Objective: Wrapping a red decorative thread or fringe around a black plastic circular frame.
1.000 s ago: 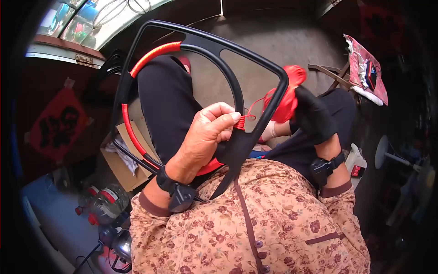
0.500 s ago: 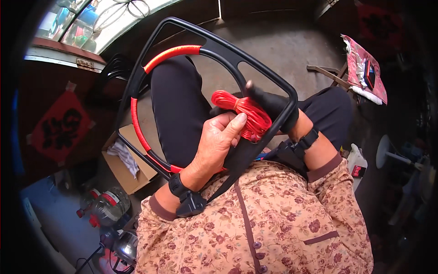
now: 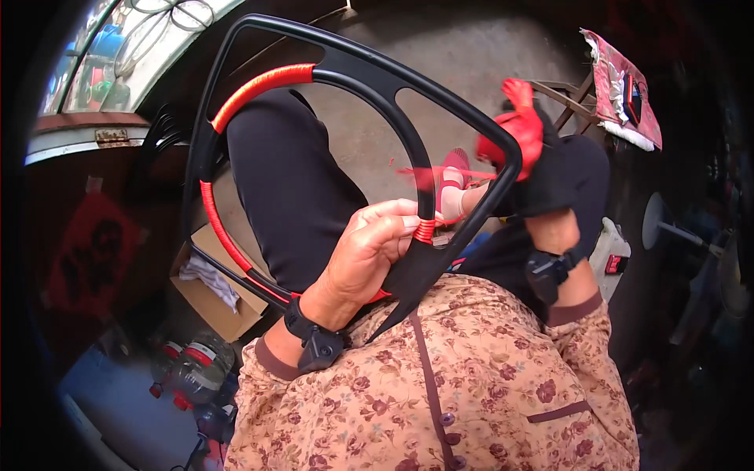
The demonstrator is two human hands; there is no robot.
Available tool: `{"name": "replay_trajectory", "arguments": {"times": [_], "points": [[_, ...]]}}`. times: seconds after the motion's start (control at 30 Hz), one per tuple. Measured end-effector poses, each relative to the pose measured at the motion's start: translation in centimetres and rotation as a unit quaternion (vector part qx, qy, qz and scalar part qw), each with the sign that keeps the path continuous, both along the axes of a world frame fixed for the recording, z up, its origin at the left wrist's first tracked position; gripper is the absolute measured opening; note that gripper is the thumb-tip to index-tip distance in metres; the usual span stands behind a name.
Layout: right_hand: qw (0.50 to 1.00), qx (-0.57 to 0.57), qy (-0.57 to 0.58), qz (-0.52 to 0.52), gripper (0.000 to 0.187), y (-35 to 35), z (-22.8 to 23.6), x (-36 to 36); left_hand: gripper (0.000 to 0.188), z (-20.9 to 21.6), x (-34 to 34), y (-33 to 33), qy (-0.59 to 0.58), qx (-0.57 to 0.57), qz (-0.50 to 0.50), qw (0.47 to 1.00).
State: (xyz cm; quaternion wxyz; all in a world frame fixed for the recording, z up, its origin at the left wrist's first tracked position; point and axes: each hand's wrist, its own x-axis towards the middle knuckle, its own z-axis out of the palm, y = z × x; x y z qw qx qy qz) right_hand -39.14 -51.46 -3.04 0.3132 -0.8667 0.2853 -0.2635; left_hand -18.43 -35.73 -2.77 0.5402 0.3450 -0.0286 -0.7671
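Note:
A black frame (image 3: 463,106) with rounded corners and a ring inside it leans tilted across my lap. Red cord wrapping (image 3: 263,82) covers parts of the ring on its far and left sides. My left hand (image 3: 365,250) is closed on the ring's near right part, thumb and fingers pinching beside a short band of red turns (image 3: 424,229). Beyond the frame's right edge, my black-gloved right hand (image 3: 546,177) grips a bundle of red cord (image 3: 518,133), both blurred by motion. A strand runs from the bundle toward the ring.
A cardboard box (image 3: 224,302) with a striped cloth stands at the left, near several clear plastic bottles (image 3: 200,369). A stool with a pink cover (image 3: 616,94) stands at the far right. A white container (image 3: 609,255) is near my right elbow.
My right hand has swung right with the cord bundle, from inside the frame to beyond its right edge. My left hand has moved from the bundle to the ring. The frame has shifted slightly left.

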Motion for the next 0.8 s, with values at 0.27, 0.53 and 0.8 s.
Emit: {"name": "replay_trajectory", "arguments": {"times": [0.27,0.53,0.8], "points": [[0.8,0.384,-0.385,-0.254,0.045,3.0,3.0,-10.2,0.024,-0.7,0.3,-1.5,0.016,-0.013,0.002,1.0],[0.717,0.471,-0.478,-0.19,0.039,3.6,2.5,-15.5,0.007,-0.5,-2.6,-2.2,-0.112,0.007,0.003,0.994],[0.785,0.597,-0.139,-0.088,0.036,2.3,0.0,-6.6,0.006,-0.8,-3.4,-2.3,-0.198,0.005,-0.016,0.98]]}}
